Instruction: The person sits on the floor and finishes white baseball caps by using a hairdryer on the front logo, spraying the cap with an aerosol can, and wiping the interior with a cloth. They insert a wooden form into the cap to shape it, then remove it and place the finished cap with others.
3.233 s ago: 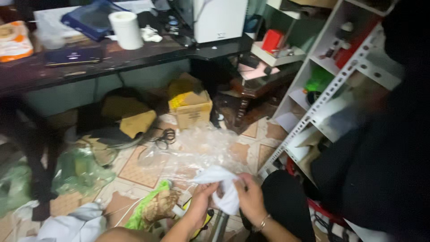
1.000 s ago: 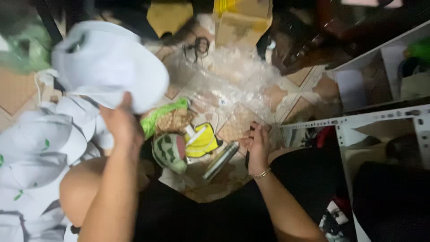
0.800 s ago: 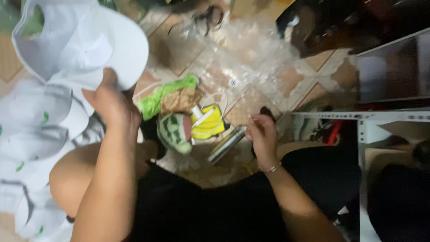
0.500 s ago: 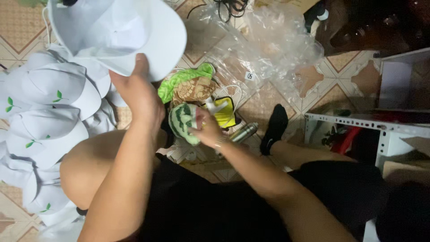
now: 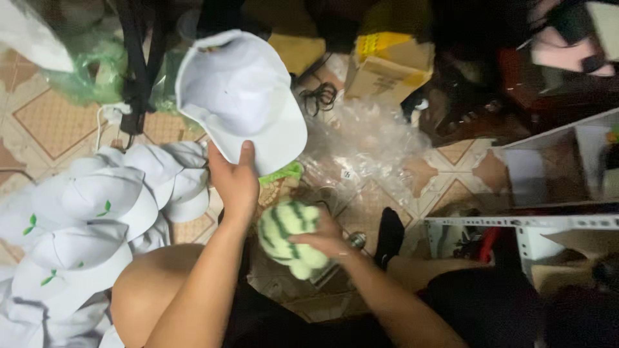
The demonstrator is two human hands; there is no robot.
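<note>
Left hand (image 5: 235,183): raised, fingers closed on the brim of a plain white fabric baseball cap (image 5: 242,100), thumb on top; the cap hangs above the hand with its hollow inside turned toward the camera.

Right hand (image 5: 325,238): lower and just right of the left, fingers curled over a soft round green-and-white striped object (image 5: 287,238), watermelon-patterned, which it grips from the right side.

Left of the left hand: heap of white caps with small green leaf marks (image 5: 84,219), lying overlapped on the patterned tan floor tiles (image 5: 55,119).

Between the hands, behind the striped object: strip of bright green material (image 5: 284,173), partly hidden.

Beyond the right hand: crumpled sheet of clear plastic wrap (image 5: 367,145) spread on the floor; further off, a small brown cardboard box with yellow tape (image 5: 387,64) and a tangle of black cord (image 5: 319,96).

Right of the right hand: white metal shelf frame (image 5: 535,222), just beside the person's leg.

Far left, above the cap heap: translucent green plastic bag (image 5: 90,74).
</note>
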